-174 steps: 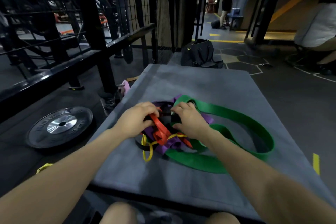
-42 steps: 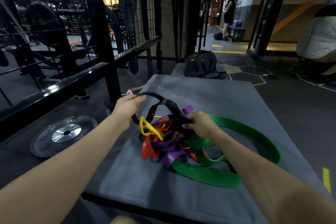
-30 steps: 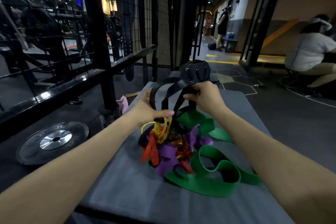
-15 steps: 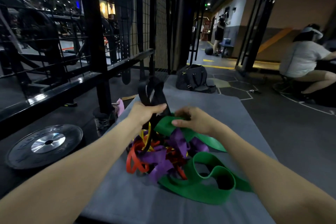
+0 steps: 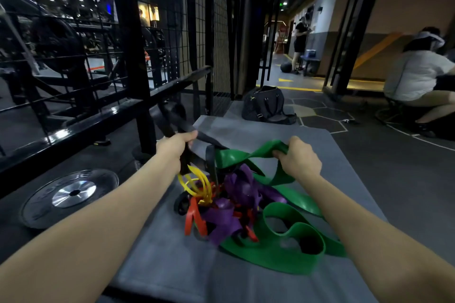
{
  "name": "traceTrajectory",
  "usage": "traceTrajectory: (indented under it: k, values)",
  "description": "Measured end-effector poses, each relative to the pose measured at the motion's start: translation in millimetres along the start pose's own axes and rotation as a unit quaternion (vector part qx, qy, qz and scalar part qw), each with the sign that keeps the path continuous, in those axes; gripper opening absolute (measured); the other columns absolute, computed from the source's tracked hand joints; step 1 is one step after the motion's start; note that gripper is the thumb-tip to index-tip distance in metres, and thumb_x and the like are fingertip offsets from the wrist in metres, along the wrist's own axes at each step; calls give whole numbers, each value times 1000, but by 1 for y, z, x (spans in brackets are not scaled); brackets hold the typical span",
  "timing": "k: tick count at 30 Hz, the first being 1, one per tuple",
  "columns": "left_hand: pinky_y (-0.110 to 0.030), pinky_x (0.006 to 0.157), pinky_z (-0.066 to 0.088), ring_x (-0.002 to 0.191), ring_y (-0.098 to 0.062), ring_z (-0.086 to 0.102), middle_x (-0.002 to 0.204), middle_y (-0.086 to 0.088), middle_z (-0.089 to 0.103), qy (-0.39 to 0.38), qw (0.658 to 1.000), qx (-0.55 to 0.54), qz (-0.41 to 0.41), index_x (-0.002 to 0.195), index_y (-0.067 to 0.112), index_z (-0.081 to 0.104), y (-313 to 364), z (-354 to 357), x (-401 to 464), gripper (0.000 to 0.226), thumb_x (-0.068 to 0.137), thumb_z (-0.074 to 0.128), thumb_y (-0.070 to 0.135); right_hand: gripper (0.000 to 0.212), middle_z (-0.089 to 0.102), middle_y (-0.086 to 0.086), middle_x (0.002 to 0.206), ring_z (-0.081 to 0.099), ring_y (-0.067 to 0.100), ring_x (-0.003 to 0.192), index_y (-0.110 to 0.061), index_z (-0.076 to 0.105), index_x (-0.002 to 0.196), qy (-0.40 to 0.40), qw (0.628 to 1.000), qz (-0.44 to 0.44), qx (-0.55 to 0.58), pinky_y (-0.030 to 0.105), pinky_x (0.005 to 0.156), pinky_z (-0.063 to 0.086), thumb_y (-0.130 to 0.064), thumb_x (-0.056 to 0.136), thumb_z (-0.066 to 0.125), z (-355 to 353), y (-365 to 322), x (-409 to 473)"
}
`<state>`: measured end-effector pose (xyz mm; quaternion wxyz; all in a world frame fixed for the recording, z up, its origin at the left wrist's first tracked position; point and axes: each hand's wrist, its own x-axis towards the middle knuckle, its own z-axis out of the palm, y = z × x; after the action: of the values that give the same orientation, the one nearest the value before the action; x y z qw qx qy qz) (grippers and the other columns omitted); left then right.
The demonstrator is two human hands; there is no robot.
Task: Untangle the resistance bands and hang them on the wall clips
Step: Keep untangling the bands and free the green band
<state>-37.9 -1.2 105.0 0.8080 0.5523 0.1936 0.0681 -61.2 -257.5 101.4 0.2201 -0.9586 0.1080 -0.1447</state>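
While both hands pull up & apart, the knot of bands sits low between them on the gray mat [image 5: 246,130]. L hand [image 5: 176,146] is curled tight round the black band [image 5: 170,115]; that band loops up past the fist toward the black rail [image 5: 103,118], & its other part drops down under the fist into the pile. R hand [image 5: 301,157] is curled round the green band [image 5: 242,156], pinching a fold of it. From there the green band runs left w/ a twist in it to just beside the black one, then goes down into the pile.

So the big thing for the next pull: the 2 held bands meet in the middle, a bit nearer the L hand, & the knot hangs right below that spot. The green band's long line goes side to side, hand to hand. The black one goes more up & down. I think they cross there, but can't tell which goes over which.

Lower down are the yellow band [image 5: 197,183], red band [image 5: 194,216] & purple band [image 5: 226,216], all mixed up & touching. More green lies in big curls on the mat near the R arm.

My guess: still early, nothing is free yet. Pulling wider may just make the knot tighter; black prob needs to slide out thru the green loop.

Further out: a weight plate [image 5: 71,194] on the floor to the left, a black bag [image 5: 266,106] past the mat's far end, wire grid wall [image 5: 204,32] behind. Can't see any wall clips.
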Motion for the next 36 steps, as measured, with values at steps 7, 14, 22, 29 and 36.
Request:
traceTrajectory:
  k: [7, 14, 22, 29, 36]
  values:
    - [-32, 73, 49, 83, -23, 59, 112, -12, 64, -7, 977, 210, -21, 123, 4, 55, -36, -14, -1, 82, 56, 89, 37, 39, 60, 13, 108, 58, 35, 96, -10, 49, 112, -58, 997, -42, 35, 41, 77, 50, -38, 88, 61, 14, -12, -15]
    - [-42, 97, 42, 116, -30, 45, 128, -11, 37, 144, 831, 465, 270, 121, 10, 46, -23, -1, -23, 68, 69, 79, 38, 35, 59, 10, 93, 58, 33, 88, -8, 52, 103, -59, 993, -52, 90, 39, 73, 48, -36, 87, 63, 15, -13, -10]
    - [-34, 95, 36, 118, -18, 47, 119, 5, 51, -13, 616, 680, 397, 114, 23, 42, -91, 10, -28, 50, 76, 69, 40, 38, 43, -2, 65, 44, 17, 60, -14, 38, 68, -6, 984, -45, 171, 30, 48, 28, -35, 88, 62, 1, -9, -1]
    - [-35, 77, 41, 112, -29, 48, 116, -5, 46, -23, 739, 556, 379, 109, 12, 44, -61, 14, -6, 47, 76, 73, 28, 33, 45, -3, 68, 46, 18, 65, -13, 42, 75, -30, 986, -42, 161, 33, 58, 40, -32, 85, 67, 4, 5, 2]
    - [-32, 80, 42, 103, -30, 58, 105, -11, 64, -223, 685, 655, 227, 99, 15, 57, -60, 20, 21, 14, 92, 53, 26, 48, 60, 8, 104, 56, 23, 88, -8, 51, 116, -52, 990, -69, 115, 37, 76, 49, -35, 82, 70, 19, 7, -8]
